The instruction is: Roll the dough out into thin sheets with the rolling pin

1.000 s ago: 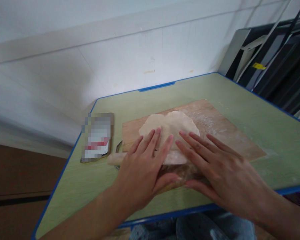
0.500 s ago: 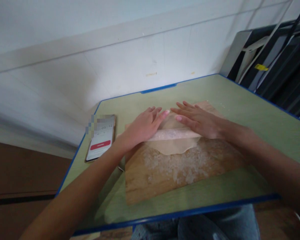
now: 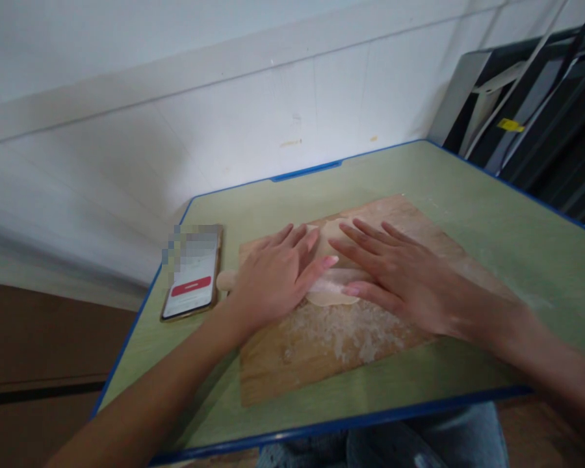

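A pale rolling pin (image 3: 338, 281) lies crosswise over a thin round of dough (image 3: 332, 298) on a floured wooden board (image 3: 268, 374). My left hand (image 3: 277, 273) rests flat on the pin's left part, fingers stretched out, and the pin's left end sticks out beyond it. Over the right part lies my right hand (image 3: 394, 276), palm down with its fingers spread. Both thumbs point inward along the pin. The hands cover much of the pin and some of the dough; white flour is scattered on the board's near half.
The board lies on a light green table (image 3: 487, 227) with a blue edge. Left of the board is a phone (image 3: 192, 273) with a red button on its screen. A white wall (image 3: 244, 123) stands behind, and dark panels with cables (image 3: 550, 110) lean at the right.
Both hands and the rolling pin have come nearer to me across the dough. The pin's left end now shows past my left hand, and more of the board's far part is uncovered.
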Tool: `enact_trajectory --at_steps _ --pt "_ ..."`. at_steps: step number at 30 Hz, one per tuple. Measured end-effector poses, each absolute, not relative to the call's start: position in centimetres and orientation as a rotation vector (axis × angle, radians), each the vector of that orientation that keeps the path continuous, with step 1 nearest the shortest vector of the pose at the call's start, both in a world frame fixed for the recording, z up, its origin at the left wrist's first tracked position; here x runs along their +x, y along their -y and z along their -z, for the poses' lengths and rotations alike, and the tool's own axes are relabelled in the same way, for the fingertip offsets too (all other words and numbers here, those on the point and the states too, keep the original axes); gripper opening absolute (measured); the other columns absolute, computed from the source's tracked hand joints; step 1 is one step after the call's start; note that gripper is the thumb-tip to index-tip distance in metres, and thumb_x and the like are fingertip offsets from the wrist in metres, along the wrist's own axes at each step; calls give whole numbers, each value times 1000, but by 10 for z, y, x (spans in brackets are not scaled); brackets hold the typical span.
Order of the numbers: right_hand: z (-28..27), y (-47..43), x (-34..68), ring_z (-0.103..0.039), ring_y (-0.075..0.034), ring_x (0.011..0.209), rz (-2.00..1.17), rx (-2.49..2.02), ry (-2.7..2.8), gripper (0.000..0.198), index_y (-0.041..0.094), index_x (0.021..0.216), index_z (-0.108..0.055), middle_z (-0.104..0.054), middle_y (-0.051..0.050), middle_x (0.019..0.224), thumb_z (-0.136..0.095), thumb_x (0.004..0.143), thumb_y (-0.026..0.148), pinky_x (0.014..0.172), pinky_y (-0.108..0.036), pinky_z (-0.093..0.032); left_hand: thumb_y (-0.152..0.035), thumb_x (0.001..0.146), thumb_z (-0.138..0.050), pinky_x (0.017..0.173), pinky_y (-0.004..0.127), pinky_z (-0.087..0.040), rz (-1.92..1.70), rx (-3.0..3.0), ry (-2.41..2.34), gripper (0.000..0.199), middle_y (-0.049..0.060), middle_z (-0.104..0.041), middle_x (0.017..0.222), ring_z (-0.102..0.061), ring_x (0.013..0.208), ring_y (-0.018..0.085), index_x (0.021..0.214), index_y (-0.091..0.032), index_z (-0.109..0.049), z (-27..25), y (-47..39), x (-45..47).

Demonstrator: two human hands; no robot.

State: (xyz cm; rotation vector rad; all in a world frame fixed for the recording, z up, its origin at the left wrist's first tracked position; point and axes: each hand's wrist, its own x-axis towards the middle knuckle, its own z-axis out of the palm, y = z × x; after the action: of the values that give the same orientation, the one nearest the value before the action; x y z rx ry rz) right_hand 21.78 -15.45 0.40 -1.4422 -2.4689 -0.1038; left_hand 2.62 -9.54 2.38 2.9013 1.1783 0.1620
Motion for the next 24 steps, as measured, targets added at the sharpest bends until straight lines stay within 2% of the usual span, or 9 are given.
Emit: enact_trajectory --at_steps 6,10,13,17,22,24 --pt "-1 176 209 -24 -24 129 254 -1453 2423 59 18 134 -36 -35 -12 139 -22 89 54 102 -49 -26 -52 91 -23 102 43 -27 -109 2955 -1204 60 12 -35 139 -28 129 26 135 -12 -30 -18 117 19" --pt "2 182 205 -27 -26 128 326 -1463 2356 60 16 132 -39 -36 -15 137 -25 88 54 100 -49 -28 -54 90 -23 100 43 -31 -151 2978 -1192 61 13 -37 138 -32 126 27 135 -13 -31 -14 125 15" --pt "5 187 202 -28 -25 128 360 -1446 2358 57 15 133 -36 -37 -14 138 -28 89 51 99 -47 -32 -53 90 -24 97 43 -34 -193 3000 -1170 60 13 -38 137 -35 124 26 134 -13 -33 -11 133 11" --pt "10 195 200 -33 -23 126 400 -1454 2371 52 16 135 -33 -39 -11 137 -36 90 42 97 -42 -37 -51 89 -31 98 45 -33 -248 3021 -1163 58 12 -36 138 -32 126 28 132 -13 -36 -8 148 8" --pt "19 200 203 -34 -24 125 521 -1377 2377 38 12 125 -44 -44 -12 134 -40 89 25 96 -42 -38 -46 90 -36 100 45 -31 -257 3015 -1050 53 11 -34 139 -29 128 26 131 -13 -36 -8 156 4" --pt "20 200 205 -42 -25 119 513 -1351 2379 30 13 115 -51 -51 -12 125 -41 88 23 91 -42 -42 -42 90 -39 101 43 -31 -238 3021 -976 48 10 -35 139 -29 128 24 129 -13 -38 -9 154 1"
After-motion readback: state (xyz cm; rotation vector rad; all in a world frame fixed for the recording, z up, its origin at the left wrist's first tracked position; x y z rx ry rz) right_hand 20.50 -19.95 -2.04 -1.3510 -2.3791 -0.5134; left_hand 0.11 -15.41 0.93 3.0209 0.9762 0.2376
